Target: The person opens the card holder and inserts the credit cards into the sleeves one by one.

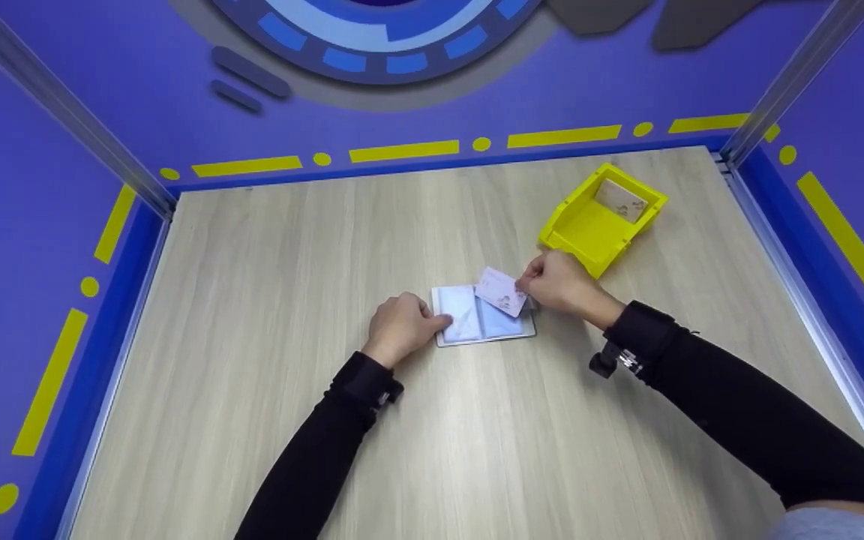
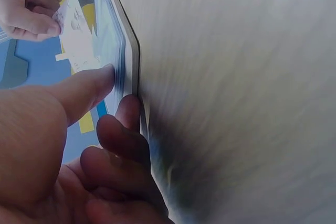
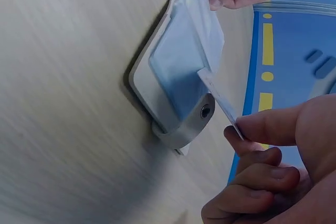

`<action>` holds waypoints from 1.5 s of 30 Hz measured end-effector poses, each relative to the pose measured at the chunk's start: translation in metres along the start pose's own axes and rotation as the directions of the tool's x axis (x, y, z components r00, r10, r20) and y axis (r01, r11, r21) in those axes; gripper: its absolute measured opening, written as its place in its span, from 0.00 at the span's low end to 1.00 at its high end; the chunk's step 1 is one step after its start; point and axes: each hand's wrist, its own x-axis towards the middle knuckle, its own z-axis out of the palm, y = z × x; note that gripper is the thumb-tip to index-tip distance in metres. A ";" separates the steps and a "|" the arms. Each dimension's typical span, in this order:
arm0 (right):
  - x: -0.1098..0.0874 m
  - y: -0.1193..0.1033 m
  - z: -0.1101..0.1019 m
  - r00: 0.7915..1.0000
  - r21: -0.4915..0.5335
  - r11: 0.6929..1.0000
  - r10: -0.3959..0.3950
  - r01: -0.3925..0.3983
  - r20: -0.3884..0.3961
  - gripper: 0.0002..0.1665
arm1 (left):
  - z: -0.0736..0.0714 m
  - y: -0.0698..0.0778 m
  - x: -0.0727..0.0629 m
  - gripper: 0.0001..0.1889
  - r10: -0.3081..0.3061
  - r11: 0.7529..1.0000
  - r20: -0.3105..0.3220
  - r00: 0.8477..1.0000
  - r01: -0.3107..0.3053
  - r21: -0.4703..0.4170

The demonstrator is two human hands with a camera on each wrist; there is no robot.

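An open card holder (image 1: pixel 457 316) with clear bluish sleeves lies on the table, its snap strap (image 3: pixel 190 127) sticking out at the right side. My left hand (image 1: pixel 403 328) pinches its left edge, thumb on the sleeves and fingers at the cover's rim, as the left wrist view shows. My right hand (image 1: pixel 561 283) pinches a pale printed card (image 1: pixel 501 292) by its right end between thumb and forefinger. The card is tilted above the right-hand sleeve, and its far edge overlaps the sleeves in the right wrist view.
A yellow bin (image 1: pixel 589 229) stands behind my right hand, with another printed card (image 1: pixel 621 200) leaning against its back wall. The wood-grain table (image 1: pixel 289 262) is bounded by blue-purple panels (image 1: pixel 402 120) at the back and both sides.
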 end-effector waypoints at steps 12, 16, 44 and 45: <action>-0.001 0.003 0.003 0.998 0.057 0.998 0.014 -0.017 0.054 0.17 | -0.005 0.009 -0.007 0.24 -0.021 1.000 -0.001 1.000 0.021 -0.011; -0.002 0.004 0.005 0.998 0.025 0.999 0.034 -0.036 0.056 0.15 | -0.006 0.010 -0.007 0.24 -0.021 1.000 0.001 1.000 0.021 -0.011; -0.001 -0.011 0.028 0.992 -0.063 0.998 -0.018 0.026 0.123 0.13 | -0.006 0.010 -0.007 0.22 -0.015 1.000 -0.017 1.000 0.015 -0.008; -0.001 -0.012 0.029 0.992 -0.065 0.998 -0.013 0.021 0.122 0.13 | -0.005 0.010 -0.007 0.22 -0.018 1.000 -0.015 1.000 0.018 -0.011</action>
